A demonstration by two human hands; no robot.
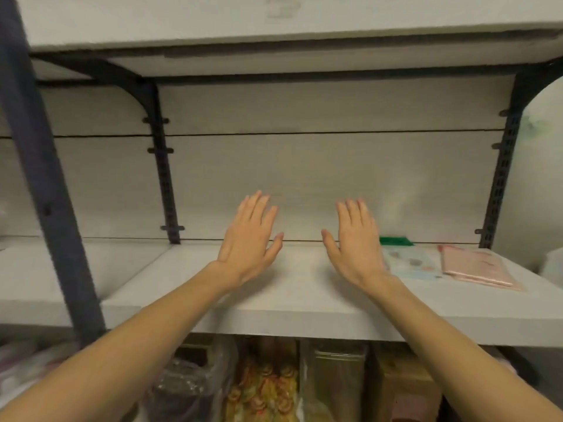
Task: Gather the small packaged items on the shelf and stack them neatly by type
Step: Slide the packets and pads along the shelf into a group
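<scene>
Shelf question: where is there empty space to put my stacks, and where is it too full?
The shelf is bare left of the left hand, out to the dark post, and between it and the right hand. The right end is crowded: green packet, pale packet, pink packets.

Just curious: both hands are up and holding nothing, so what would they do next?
Probably the right hand moves right to the pale packet nearest it, since it and the pink packet lie apart; the left hand is farther away.
</scene>
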